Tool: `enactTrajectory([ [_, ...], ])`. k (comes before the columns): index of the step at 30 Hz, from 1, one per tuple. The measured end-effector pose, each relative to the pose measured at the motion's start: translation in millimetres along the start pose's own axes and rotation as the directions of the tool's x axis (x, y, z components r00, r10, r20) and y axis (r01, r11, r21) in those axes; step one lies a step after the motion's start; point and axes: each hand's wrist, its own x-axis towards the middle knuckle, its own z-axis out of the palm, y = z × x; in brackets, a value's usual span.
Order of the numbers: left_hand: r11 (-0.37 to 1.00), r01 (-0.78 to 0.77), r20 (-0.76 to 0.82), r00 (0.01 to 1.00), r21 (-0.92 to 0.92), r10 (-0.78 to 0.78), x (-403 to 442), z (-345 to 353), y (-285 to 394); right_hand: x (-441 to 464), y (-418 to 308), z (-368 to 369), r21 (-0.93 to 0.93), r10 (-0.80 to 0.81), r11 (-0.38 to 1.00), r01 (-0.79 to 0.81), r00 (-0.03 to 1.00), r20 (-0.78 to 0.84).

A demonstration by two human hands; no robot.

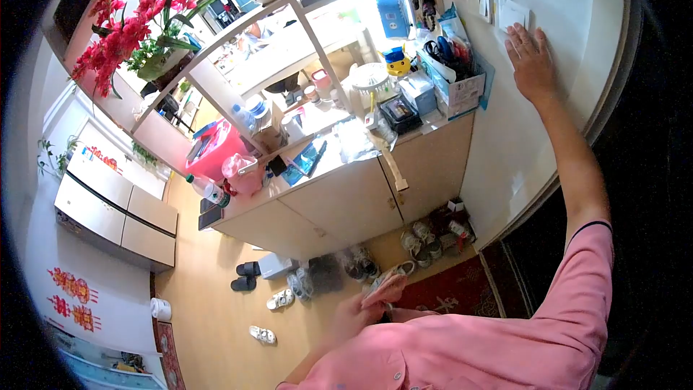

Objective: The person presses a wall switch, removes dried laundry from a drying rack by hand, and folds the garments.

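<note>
My right hand [530,61] is raised at the end of my stretched arm, its fingers spread against the lower edge of a white wall switch plate [513,13]. A second white switch plate [478,4] sits beside it on the wall. Low in front of my body, my left hand [351,321] is smeared by motion. It appears closed around a pink cloth [388,293] that sticks out past the fingers; the exact grip is blurred. Shoes on the floor lie just beyond this cloth.
A cabinet [339,206] carries a box of odds and ends [460,90], a pink bin [219,148] and a bottle [209,191]. Shoes [422,243] and black slippers [245,276] lie below. A dark red mat [451,285] is near my feet. A fridge [115,209] stands left.
</note>
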Motion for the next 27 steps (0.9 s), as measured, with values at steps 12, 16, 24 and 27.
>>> enactTrajectory([
  [12, 0.996, -0.040, -0.092, 0.995, 0.085, 0.047, -7, -2, -1, 3, -18, -19, 0.103, 0.073, 0.992, -0.075, 0.997, 0.030],
  [16, 0.991, -0.036, -0.076, 0.996, 0.129, 0.046, -11, -12, -5, -15, -86, -42, 0.450, 0.036, 0.891, -0.051, 0.998, 0.042],
  [24, 0.812, -0.140, -0.102, 0.990, -0.567, 0.099, -46, -51, 71, -150, -317, -152, 0.859, -0.199, -0.315, -0.405, 0.913, 0.357],
  [27, 0.643, -0.181, -0.278, 0.959, -0.744, -0.051, -62, -82, 40, -219, -416, -189, 0.588, -0.446, -0.491, -0.643, 0.765, 0.463],
])
